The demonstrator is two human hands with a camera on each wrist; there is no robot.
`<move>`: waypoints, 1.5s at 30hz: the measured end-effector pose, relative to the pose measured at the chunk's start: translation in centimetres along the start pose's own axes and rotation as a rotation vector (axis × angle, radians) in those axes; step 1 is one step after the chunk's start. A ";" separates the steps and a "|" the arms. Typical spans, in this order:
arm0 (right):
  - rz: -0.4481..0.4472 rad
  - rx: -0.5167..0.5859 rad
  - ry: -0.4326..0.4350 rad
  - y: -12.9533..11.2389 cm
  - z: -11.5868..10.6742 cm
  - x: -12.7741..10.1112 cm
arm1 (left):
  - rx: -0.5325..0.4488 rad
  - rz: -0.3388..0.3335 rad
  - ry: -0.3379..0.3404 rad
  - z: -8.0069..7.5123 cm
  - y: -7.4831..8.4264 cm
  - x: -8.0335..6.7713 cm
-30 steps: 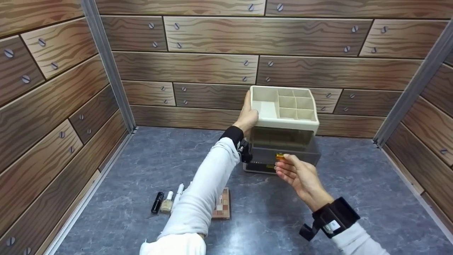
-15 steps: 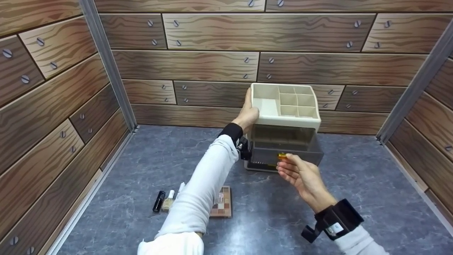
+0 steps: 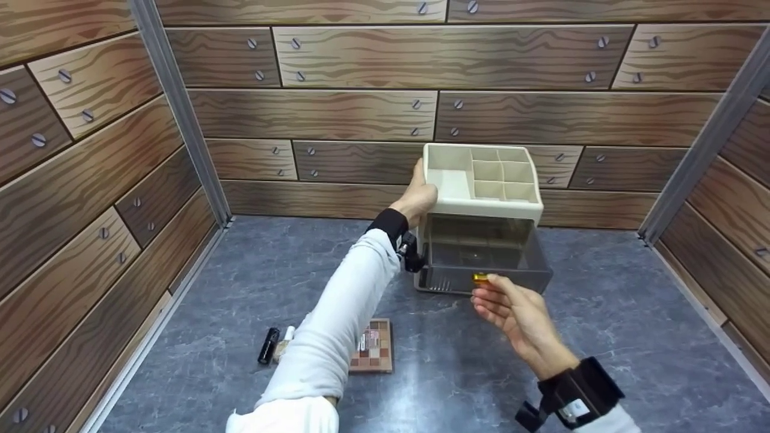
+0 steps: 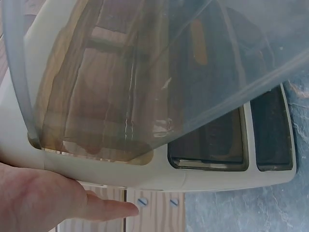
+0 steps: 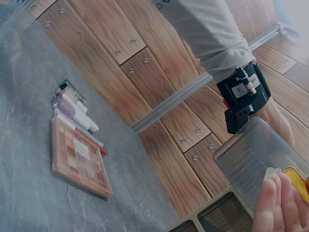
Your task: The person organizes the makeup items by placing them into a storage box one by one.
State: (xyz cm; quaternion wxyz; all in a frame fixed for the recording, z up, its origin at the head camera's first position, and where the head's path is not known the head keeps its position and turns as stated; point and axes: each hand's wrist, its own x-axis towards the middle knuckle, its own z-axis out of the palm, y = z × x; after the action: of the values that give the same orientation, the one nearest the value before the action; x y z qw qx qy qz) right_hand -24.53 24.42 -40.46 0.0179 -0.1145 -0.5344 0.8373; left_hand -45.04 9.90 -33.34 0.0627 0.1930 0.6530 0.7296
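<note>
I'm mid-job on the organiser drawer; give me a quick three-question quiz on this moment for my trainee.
1. True or false: the left hand rests on the left side of the cream plastic organiser with divided top compartments.
2. What does the right hand pinch? A) the small gold drawer knob B) the black tube C) the checkered eyeshadow palette
3. Fill in: the smoky translucent drawer is pulled ___.

Key: 1 true; 2 A; 3 out.
</note>
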 end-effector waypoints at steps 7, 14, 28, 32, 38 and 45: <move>-0.046 0.026 0.008 0.5 -0.6 0.4 | 0.029 -0.041 0.021 0.4 -0.3 0.3; -0.125 0.046 0.054 1.9 -0.1 0.4 | 0.077 -0.221 0.016 -0.6 -0.7 -1.0; -0.200 0.012 0.074 2.2 0.5 0.7 | 0.036 -0.251 -0.046 -5.4 -0.8 -5.3; -0.217 0.016 0.070 2.1 0.4 0.8 | 0.122 -0.222 -0.039 -7.0 -1.3 -7.3; -0.213 0.002 0.060 2.2 -0.1 0.6 | 0.288 -0.196 -0.047 -10.6 -3.1 -11.2; -0.196 -0.005 0.038 1.9 -0.2 0.8 | 0.426 -0.246 -0.011 -15.4 -5.4 -15.0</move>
State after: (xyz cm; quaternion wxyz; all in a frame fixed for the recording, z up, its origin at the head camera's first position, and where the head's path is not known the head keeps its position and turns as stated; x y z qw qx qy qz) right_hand -25.12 23.94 -42.37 0.1096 -0.0777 -0.5446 0.8279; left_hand -37.73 -8.76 -42.71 0.1123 0.1248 0.8104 0.5613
